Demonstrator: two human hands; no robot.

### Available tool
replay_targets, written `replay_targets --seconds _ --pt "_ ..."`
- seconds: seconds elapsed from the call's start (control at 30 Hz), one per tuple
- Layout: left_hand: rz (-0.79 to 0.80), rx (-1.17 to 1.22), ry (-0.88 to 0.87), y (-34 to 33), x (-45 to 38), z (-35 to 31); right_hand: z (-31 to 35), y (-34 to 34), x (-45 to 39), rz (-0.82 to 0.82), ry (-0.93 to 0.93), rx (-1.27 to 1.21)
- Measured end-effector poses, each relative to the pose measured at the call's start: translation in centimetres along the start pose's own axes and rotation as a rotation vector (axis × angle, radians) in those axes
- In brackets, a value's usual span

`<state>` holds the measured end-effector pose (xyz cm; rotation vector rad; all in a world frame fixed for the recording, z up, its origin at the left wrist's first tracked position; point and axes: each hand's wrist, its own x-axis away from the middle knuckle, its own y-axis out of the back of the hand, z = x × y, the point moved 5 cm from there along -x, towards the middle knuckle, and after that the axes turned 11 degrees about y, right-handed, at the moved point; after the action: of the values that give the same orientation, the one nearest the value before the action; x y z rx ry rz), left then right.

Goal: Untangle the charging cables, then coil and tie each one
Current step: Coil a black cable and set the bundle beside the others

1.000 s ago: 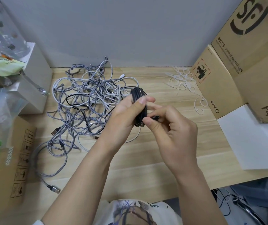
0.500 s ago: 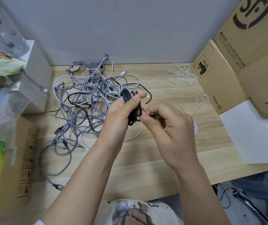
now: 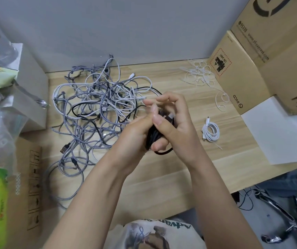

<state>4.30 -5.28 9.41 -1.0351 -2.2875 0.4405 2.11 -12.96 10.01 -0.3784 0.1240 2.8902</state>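
Hands meet just right of the tangled pile (image 3: 97, 112). Left hand (image 3: 137, 130) clamps the black coil (image 3: 153, 139) so its loops cannot spring apart; right hand (image 3: 174, 123) curls around it, apparently securing the end. Finished white coil (image 3: 210, 132) lies further right.

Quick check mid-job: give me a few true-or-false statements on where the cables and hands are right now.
1. Both hands, left hand and right hand, hold the black cable coil. True.
2. A coiled white cable lies on the table to the right of the hands. True.
3. The tangled cable pile lies right of the hands. False: it lies to their left.
4. The loose white ties sit inside a cardboard box. False: they lie on the table beside the cardboard box.
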Motion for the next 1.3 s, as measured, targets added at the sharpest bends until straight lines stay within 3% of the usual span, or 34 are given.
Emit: replay_targets --seconds 0.1,0.17,0.3,0.37,0.43,0.57,0.73,0.83,0.97,1.07,1.1,1.17,1.23,1.3 --pt "0.043 0.011 0.098 0.1 -0.5 0.5 -0.6 0.3 0.0 0.01 -0.008 0.215" --pt "-0.029 -0.001 0.145 0.4 -1.2 0.8 -0.9 0.5 0.0 -0.076 -0.008 0.297" --pt "-0.516 -0.141 0.084 1.5 -2.7 1.0 -2.1 1.4 -0.4 -0.274 0.064 0.439" --pt "-0.651 -0.139 0.021 1.2 -3.2 0.9 -2.4 2.2 -0.8 -0.324 0.093 0.443" --pt "-0.619 -0.083 -0.026 0.5 -4.1 1.0 -2.7 3.1 -1.3 -0.358 0.074 0.391" --pt "-0.326 0.101 -0.025 -1.2 -6.5 1.4 -4.1 6.9 -3.0 -0.472 -0.077 0.166" --pt "-0.028 -0.014 0.052 -3.4 -9.0 2.1 -5.5 9.6 -5.1 -0.306 -0.192 -0.061" --pt "0.049 0.09 0.083 -4.2 -10.4 2.1 -5.6 10.8 -5.9 -0.187 -0.209 -0.111" --pt "0.006 0.15 0.105 -5.2 -12.2 1.8 -6.5 12.7 -7.1 -0.111 -0.237 -0.107" --pt "-0.164 -0.069 0.174 -5.0 -13.7 1.9 -7.9 14.6 -8.1 0.009 -0.231 -0.017" --pt "-0.213 -0.125 0.184 -4.7 -14.2 1.9 -9.2 16.0 -8.4 -0.011 -0.24 0.027" --pt "-0.277 -0.171 0.197 -4.3 -14.8 2.0 -12.4 19.7 -8.5 -0.211 -0.324 0.153" --pt "-0.325 -0.197 0.206 -4.1 -15.2 2.3 -16.0 24.6 -7.8 -0.429 -0.432 0.47" --pt "-0.355 -0.207 0.218 -3.9 -15.3 2.6 -19.2 28.1 -6.1 -0.454 -0.602 0.781"
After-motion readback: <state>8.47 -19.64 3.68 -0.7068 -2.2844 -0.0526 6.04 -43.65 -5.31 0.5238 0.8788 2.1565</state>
